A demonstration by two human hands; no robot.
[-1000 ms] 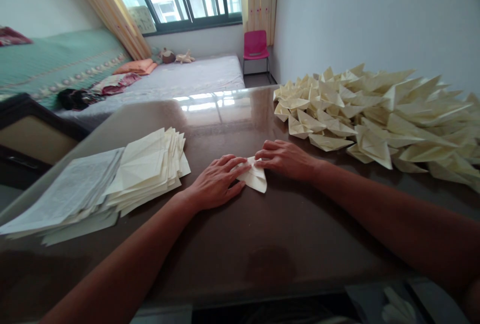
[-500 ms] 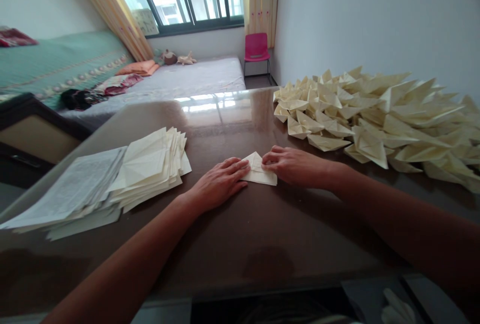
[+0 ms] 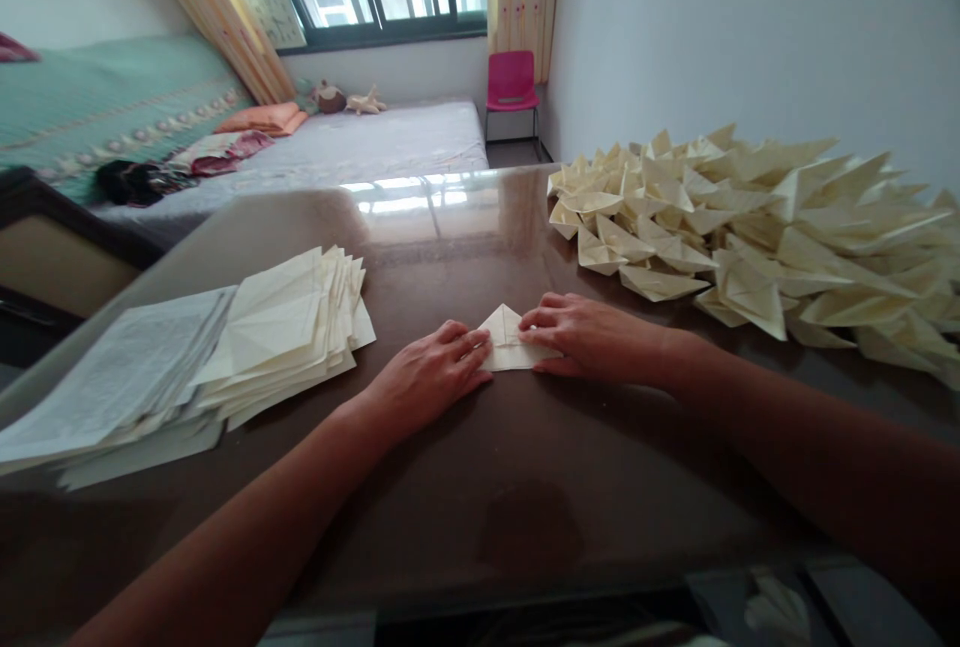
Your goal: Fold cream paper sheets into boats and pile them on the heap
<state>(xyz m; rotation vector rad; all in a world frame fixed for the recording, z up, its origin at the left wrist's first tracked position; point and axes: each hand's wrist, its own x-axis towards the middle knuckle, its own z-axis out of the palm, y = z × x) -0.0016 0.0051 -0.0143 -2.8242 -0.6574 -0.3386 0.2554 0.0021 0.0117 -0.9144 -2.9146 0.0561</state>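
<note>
A small piece of cream folded paper (image 3: 504, 355) lies on the brown table, its top coming to a point like a little house. At its left edge, my left hand (image 3: 439, 365) presses the paper with its fingertips, the thumb lower down by the bottom edge. My right hand (image 3: 574, 335) has its fingers bent on the right side of the paper, covering that corner. Both hands grip the paper against the tabletop. Left of them lies a stack of creased cream sheets (image 3: 262, 312).
Printed sheets (image 3: 124, 372) lie beside the stack on the glossy table (image 3: 450, 497). Many folded paper pieces (image 3: 750, 227) are heaped at the right, close to my right forearm. Beyond the table are a bed (image 3: 405, 142) and a pink chair (image 3: 511, 82).
My right thumb has come down to the paper's lower right edge, and the right hand covers more of that side. The left fingers have shifted slightly. The view has moved a little.
</note>
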